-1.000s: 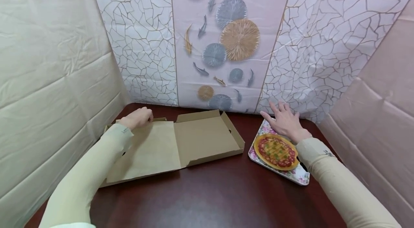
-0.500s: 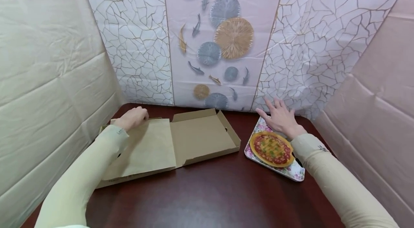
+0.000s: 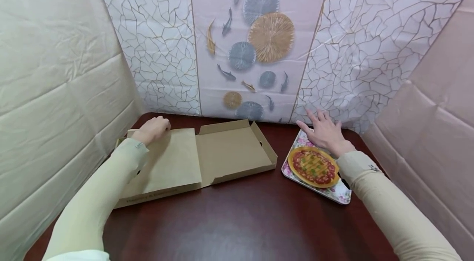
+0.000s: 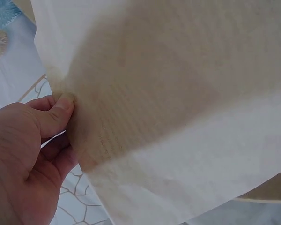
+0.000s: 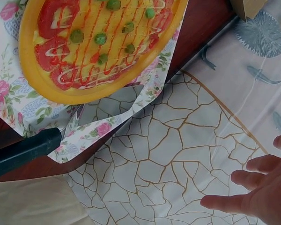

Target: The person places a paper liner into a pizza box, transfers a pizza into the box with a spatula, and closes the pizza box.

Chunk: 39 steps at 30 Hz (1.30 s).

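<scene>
In the left wrist view, my left hand [image 4: 33,150] pinches the edge of a thin tan sheet of paper [image 4: 187,84] between thumb and fingers. The head view has this hand [image 3: 152,130] at the far edge of the paper [image 3: 168,164], which covers the left half of an open cardboard pizza box [image 3: 233,150]. My right hand [image 3: 324,131] hovers with spread fingers near the far end of a floral tray [image 3: 300,142] and holds nothing. On that tray lies a pizza [image 3: 314,167]. Beside it is a dark-handled server [image 5: 30,152], its metal blade partly under the pizza.
The dark red-brown table [image 3: 237,220] extends in front of the box and tray. Behind it hangs a patterned cloth backdrop [image 3: 272,38], with plain cloth walls [image 3: 59,100] on the left and right.
The paper's near edge has shifted away from me, baring more of the box's printed front wall. My left hand keeps its pinch, and the right stays spread near the tray. The view shifts slightly.
</scene>
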Each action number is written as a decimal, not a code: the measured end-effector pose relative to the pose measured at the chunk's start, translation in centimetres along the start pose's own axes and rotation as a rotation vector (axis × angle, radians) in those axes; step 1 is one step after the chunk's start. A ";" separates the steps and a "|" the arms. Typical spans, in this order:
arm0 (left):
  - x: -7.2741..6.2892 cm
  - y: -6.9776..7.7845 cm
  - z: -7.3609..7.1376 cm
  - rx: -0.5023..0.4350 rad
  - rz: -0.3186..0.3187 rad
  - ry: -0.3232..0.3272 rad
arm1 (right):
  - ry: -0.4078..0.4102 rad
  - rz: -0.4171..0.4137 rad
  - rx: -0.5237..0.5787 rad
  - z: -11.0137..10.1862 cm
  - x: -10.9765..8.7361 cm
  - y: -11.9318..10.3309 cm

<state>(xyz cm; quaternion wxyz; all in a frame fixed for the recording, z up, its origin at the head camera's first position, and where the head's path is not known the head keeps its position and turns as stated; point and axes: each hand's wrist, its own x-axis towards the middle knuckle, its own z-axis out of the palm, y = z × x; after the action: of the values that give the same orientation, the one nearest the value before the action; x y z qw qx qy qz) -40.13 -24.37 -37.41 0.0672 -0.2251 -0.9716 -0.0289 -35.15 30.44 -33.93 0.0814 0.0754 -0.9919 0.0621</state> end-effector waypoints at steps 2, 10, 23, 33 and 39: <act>0.0 -0.2 -0.4 0.001 0.000 -0.001 | 0.005 0.000 -0.009 -0.1 0.2 0.0; 0.1 -1.1 -1.0 -0.002 -0.027 -0.005 | 0.029 -0.019 -0.015 0.3 0.9 -0.5; 0.1 -1.7 -1.0 0.003 -0.036 0.002 | 0.002 -0.027 -0.010 -0.2 1.2 -1.0; 0.2 -1.8 0.2 -0.026 -0.087 -0.056 | -0.008 -0.045 -0.004 0.5 0.6 -1.2; -0.2 -2.0 0.6 -0.041 -0.126 -0.077 | -0.011 -0.046 -0.003 0.6 0.7 -1.0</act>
<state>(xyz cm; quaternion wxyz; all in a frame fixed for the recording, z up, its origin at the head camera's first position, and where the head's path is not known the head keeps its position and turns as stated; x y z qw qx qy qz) -40.90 -26.16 -38.03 0.0232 -0.1660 -0.9849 -0.0442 -35.77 29.28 -34.33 0.0773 0.0985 -0.9904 0.0581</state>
